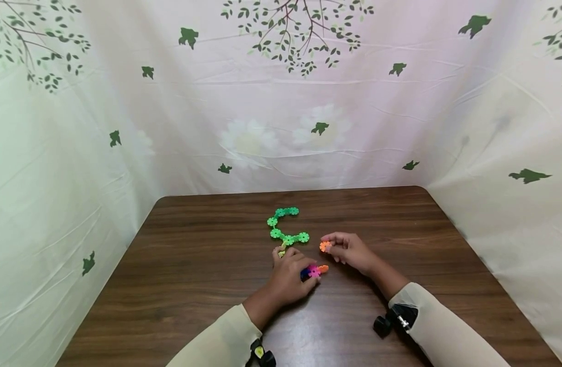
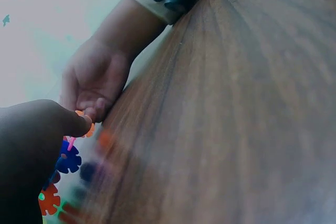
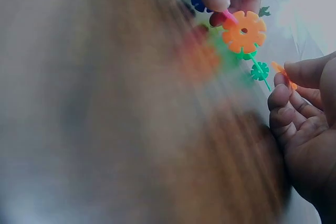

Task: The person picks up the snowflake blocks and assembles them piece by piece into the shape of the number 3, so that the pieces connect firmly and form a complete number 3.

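Observation:
On the table lies a curved chain of notched flower-shaped plastic discs, its far part green [image 1: 275,233], with a yellow disc [image 1: 282,253] beside the left fingers. My left hand [image 1: 290,278] covers the middle of the chain and grips its near end by a pink disc [image 1: 314,271]. A dark blue disc [image 2: 69,158] and a red-orange disc [image 2: 50,200] show under that hand in the left wrist view. An orange disc [image 3: 243,32] stands at the chain's near tip. Right of it, my right hand [image 1: 352,252] pinches a loose orange disc [image 1: 325,246] between thumb and fingers, apart from the chain.
The brown wooden table [image 1: 207,244] has a glossy top that mirrors the discs. A pale cloth [image 1: 281,102] printed with leaves and flowers hangs around its back and sides. Black wrist devices [image 1: 402,315] sit on both sleeves.

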`<state>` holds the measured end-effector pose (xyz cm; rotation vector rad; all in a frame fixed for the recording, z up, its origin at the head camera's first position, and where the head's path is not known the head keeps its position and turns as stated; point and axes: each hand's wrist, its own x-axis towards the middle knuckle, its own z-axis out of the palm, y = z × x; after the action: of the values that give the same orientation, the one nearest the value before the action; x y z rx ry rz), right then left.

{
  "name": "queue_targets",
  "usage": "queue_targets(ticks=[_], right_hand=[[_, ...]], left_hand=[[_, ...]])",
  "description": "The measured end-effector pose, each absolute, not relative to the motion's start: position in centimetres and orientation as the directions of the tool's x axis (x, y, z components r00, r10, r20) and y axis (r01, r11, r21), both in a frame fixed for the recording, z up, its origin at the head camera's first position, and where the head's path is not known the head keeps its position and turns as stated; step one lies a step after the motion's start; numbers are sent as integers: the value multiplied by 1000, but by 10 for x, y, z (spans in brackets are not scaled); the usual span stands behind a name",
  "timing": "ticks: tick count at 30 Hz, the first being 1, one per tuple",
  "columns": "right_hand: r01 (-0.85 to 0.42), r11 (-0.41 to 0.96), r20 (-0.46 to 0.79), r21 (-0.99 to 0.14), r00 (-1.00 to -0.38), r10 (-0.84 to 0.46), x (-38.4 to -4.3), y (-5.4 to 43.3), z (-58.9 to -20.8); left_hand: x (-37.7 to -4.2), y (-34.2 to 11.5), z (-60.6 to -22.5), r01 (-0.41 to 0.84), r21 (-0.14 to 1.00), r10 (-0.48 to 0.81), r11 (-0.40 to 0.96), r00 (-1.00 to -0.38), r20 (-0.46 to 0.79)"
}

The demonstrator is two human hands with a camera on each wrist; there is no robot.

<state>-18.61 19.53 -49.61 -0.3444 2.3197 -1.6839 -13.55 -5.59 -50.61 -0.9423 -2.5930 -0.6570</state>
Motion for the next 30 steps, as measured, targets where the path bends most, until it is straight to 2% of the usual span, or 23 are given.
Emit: queue_targets(ticks=[13, 18, 30], right_hand=[[-125, 306, -20, -944, -902, -431, -211, 219, -505], [-101, 302, -45, -948, -897, -440, -209, 226, -505], [-53, 251, -68, -967, -889, -452, -205, 231, -506]], left_hand=[[-164, -36, -513, 624, 312, 464, 716, -760, 455], [-168, -33, -516, 621, 302, 458, 724, -759, 462], [-166, -34, -512, 619, 368, 442, 694, -769, 461]])
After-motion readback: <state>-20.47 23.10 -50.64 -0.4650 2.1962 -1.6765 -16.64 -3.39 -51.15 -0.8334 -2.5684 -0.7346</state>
